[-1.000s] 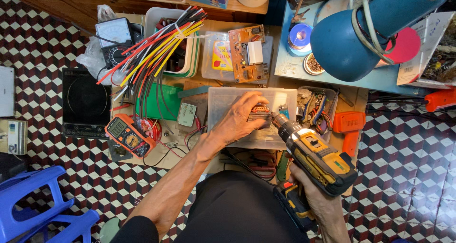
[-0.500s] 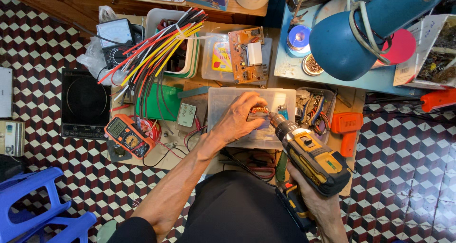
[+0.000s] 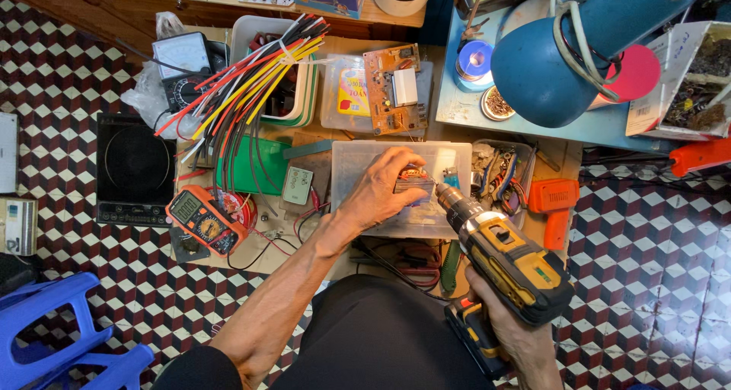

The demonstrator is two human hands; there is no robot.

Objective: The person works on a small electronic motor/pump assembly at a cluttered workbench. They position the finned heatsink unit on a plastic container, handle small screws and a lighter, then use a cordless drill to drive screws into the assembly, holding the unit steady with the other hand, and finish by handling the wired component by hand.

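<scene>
While the small orange part [image 3: 413,178] is pinched by the left hand [image 3: 381,192], fingers could be nicked if the drill [image 3: 506,257], gripped by the right hand [image 3: 518,337], slips.

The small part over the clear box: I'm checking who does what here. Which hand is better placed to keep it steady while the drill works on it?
Left. The left hand already pinches the small part above the clear box, while the right hand grips the drill, whose tip points at the part.
</scene>
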